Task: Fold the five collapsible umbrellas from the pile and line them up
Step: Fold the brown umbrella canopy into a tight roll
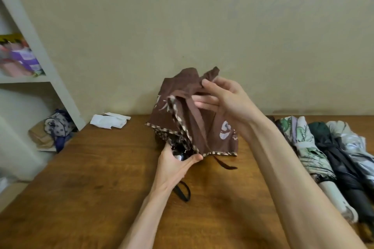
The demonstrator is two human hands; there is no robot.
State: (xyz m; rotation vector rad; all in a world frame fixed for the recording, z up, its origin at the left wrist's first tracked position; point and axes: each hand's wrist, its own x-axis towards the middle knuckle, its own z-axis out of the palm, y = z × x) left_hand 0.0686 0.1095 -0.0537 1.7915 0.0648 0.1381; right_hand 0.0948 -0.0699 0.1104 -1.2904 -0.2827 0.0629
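Steadying the brown umbrella (194, 123) upright, the left grip (178, 159) clasps its near end while the right grip (220, 97) pinches a top fold, seemingly to tidy pleats.

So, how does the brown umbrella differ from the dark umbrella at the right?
The brown umbrella is held up, the left hand gripping its lower end, the right hand pinching its cloth; the dark umbrella lies on the table. The brown one's cloth hangs loose and spread; the dark one's is gathered. The brown one has patterned trim and pale prints; the dark one looks plain. Both are closed.
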